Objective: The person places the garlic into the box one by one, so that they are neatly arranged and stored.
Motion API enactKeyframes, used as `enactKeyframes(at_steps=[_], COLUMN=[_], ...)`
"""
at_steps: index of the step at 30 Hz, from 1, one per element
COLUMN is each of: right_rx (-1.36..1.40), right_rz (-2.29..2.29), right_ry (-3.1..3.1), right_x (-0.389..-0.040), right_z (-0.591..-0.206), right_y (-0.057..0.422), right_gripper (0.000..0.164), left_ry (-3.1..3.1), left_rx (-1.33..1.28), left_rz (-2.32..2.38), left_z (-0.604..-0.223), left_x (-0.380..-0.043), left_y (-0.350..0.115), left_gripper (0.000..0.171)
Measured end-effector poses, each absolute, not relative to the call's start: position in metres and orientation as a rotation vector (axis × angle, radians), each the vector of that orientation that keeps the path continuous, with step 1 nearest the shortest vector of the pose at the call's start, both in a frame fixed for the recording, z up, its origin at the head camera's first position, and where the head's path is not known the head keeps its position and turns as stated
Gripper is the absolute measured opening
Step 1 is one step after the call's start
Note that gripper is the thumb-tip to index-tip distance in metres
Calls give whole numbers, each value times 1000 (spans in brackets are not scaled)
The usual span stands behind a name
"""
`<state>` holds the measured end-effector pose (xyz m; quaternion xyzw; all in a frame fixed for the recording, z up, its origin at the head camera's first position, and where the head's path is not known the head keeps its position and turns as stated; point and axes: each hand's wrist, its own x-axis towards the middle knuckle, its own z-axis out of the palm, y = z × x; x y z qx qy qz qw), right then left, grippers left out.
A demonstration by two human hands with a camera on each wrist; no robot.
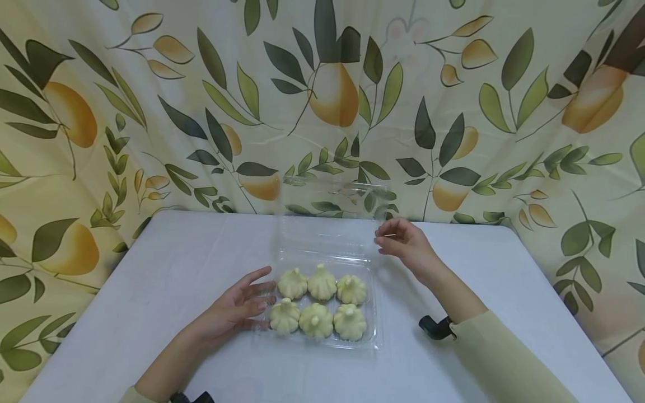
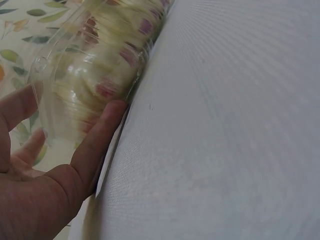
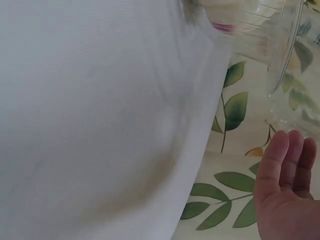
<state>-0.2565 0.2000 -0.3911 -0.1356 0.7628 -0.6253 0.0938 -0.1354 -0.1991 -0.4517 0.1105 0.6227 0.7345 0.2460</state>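
Observation:
A clear plastic clamshell box sits on the white table, its hinged lid raised at the back. Several pale garlic bulbs fill its base in two rows; pinkish patches show on the garlic in the left wrist view. My left hand lies along the box's left side, fingers spread, with fingertips touching its wall. At the lid's right edge is my right hand, its fingers gently bent and the tips at the plastic. The right wrist view shows those fingers fairly straight beside the lid's corner; the thumb is hidden there.
The table has a white cover, and its back edge runs just behind the lid. A fruit-and-leaf patterned curtain hangs behind and at both sides. A black wrist device is by the right sleeve.

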Motion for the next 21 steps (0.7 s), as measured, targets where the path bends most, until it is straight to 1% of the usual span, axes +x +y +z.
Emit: enactKeyframes(at_steps=[2, 10, 21], right_rx=[-446, -681, -683], right_rz=[-1811, -1674, -1583], right_ry=[2305, 2476, 2556], right_x=[-252, -237, -231], right_z=[-389, -389, -395], right_y=[203, 210, 222], right_gripper=[30, 14, 8], left_ry=[1695, 1687, 1651], left_rx=[310, 320, 266], left_rz=[2006, 2014, 2025], left_z=[-451, -449, -450], left_x=[-135, -134, -143], left_y=[-199, -197, -181], left_gripper=[73, 74, 73])
